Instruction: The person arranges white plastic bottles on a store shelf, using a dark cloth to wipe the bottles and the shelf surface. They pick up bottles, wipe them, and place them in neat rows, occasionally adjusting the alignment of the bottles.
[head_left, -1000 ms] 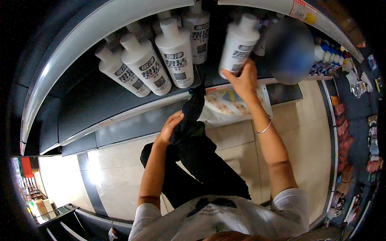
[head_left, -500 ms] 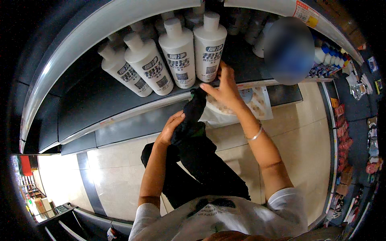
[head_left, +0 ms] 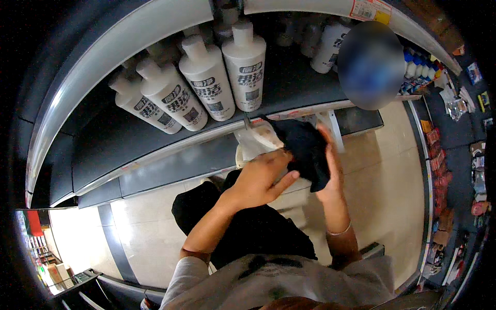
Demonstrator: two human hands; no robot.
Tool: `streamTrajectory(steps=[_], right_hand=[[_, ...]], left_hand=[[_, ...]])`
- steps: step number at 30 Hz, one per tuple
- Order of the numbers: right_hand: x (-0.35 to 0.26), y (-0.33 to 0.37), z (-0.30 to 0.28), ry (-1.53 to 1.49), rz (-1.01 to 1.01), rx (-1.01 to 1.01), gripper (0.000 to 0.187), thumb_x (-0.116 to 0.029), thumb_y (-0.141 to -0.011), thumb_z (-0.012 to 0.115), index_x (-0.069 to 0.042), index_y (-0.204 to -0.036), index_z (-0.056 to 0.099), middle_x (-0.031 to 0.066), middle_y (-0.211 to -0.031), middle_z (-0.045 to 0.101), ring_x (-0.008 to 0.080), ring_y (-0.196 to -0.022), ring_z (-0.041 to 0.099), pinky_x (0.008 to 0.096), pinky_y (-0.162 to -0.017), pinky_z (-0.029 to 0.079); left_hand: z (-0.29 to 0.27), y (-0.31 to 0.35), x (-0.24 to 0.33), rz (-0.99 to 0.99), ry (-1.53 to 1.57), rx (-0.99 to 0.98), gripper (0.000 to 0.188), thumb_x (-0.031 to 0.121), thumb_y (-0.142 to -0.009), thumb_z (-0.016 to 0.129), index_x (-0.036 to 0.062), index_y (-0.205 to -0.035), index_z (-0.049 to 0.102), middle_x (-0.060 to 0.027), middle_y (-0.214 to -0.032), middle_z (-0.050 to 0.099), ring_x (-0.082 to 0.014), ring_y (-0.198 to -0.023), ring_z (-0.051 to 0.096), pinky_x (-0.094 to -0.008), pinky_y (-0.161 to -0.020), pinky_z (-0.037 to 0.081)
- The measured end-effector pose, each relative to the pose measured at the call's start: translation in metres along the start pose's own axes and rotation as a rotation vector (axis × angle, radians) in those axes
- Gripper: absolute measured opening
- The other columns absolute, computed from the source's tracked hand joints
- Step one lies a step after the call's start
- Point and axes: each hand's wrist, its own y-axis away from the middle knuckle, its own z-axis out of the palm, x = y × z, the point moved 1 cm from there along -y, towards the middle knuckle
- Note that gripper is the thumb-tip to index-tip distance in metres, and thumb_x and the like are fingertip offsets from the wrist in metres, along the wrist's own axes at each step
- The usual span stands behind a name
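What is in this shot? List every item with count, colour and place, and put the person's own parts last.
Bottles: four in the front row, white with capped necks, standing on the dark shelf; more behind, count unclear.
Shelf: one, dark with a pale edge strip, curving across the upper picture.
Small bottles: several, blue-capped, right end of the shelf.
Cloth: one, black, held in front of the shelf edge.
Floor: pale tiles, below the shelf.
Hanging goods: many, mixed colours, far right.
Left hand: at the cloth's left side, fingers touching it.
Right hand: grip closed on the cloth.
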Motion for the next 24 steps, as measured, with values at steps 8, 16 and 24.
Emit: streamTrajectory(steps=[8, 16, 24], right_hand=[[-0.034, -0.116, -0.011, 0.626, -0.681, 0.198, 0.031, -0.01, -0.095, 0.049, 0.0, -0.123, 0.053, 0.0099, -0.127, 0.055, 0.0207, -0.118, 0.048, 0.0341, -0.104, 0.034], [0.041, -0.192, 0.004, 1.501, -0.502, -0.237, 0.063, -0.04, -0.089, 0.058, 0.001, -0.135, 0.045, 0.0233, -0.141, 0.041, 0.0389, -0.13, 0.038, 0.0437, -0.11, 0.03], [0.046, -0.178, -0.005, 1.6, -0.66, 0.145, 0.06, -0.032, -0.082, 0.066, 0.001, -0.129, 0.049, 0.0267, -0.14, 0.038, 0.0415, -0.129, 0.037, 0.0443, -0.107, 0.032]], left_hand=[[-0.062, 0.059, -0.042, -0.234, 0.042, 0.708, 0.019, 0.014, -0.092, 0.054, 0.0013, -0.105, 0.06, -0.0131, -0.109, 0.062, -0.019, -0.092, 0.058, -0.0319, -0.081, 0.043], [-0.15, 0.073, -0.125, -0.292, -0.234, 0.94, 0.073, 0.024, -0.082, 0.071, 0.0006, -0.138, 0.031, -0.0184, -0.121, 0.053, -0.0289, -0.112, 0.053, -0.0408, -0.097, 0.041], [-0.143, 0.061, -0.136, -0.42, -0.24, 0.85, 0.058, 0.03, -0.075, 0.079, 0.0025, -0.116, 0.048, -0.0142, -0.102, 0.065, -0.023, -0.088, 0.065, -0.0356, -0.076, 0.051]])
